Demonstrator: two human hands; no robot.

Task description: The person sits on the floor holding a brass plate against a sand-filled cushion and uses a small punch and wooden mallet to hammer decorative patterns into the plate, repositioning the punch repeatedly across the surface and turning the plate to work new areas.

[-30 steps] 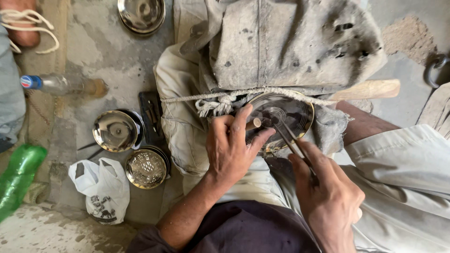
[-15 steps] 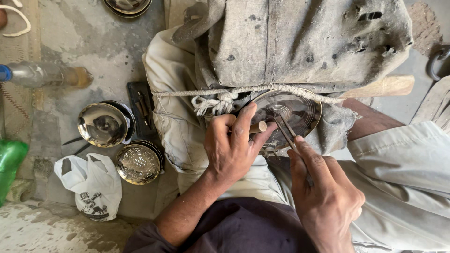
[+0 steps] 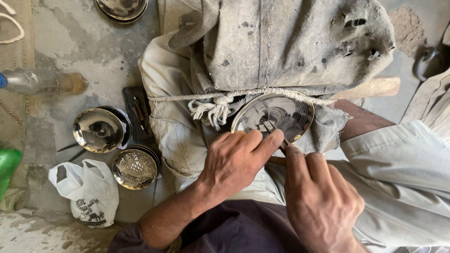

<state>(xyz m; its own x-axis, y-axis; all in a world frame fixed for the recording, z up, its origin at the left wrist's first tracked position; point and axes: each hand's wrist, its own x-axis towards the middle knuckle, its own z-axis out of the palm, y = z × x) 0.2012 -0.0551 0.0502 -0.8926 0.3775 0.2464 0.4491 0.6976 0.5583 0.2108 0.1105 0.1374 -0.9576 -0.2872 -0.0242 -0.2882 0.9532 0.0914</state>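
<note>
The left hand [image 3: 236, 161] has slid lower on the round shiny metal plate [image 3: 276, 115], fingers pressing its rim; beside it, the right hand [image 3: 318, 197] is clamped on a thin metal engraving tool [image 3: 274, 133].

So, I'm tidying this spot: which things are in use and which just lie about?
In use: left hand, right hand, thin tool, shiny metal plate, rope, grey cloth.
Lying about: plain bowl, patterned bowl, plastic bag, bottle.

The left hand [image 3: 234, 164] presses its forefinger on a shiny metal plate [image 3: 274, 115] propped against grey cloth [image 3: 290, 42]. The right hand [image 3: 318, 201] holds a thin tool [image 3: 274, 133] to the plate. Two steel plates [image 3: 96, 130] lie on the floor [image 3: 84, 42].
</note>
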